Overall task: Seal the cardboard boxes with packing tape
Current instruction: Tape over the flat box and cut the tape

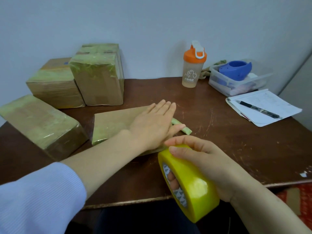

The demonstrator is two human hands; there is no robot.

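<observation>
Flat box [114, 125]: set at centre of table [219, 132], tape seen on its near corner.
Left grip [152, 125]: laid flat on the box, fingers straight, nothing held.
Right grip [207, 162]: curled round yellow tape roll [190, 183], fingers passed through the core, at 5 o'clock of the box.
Taped boxes [98, 81]: grouped at 10 o'clock.

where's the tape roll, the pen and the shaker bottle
tape roll [195, 187]: head view, yellow outer band
pen [258, 109]: head view, middle of the barrel
shaker bottle [191, 73]: head view, translucent body
</observation>
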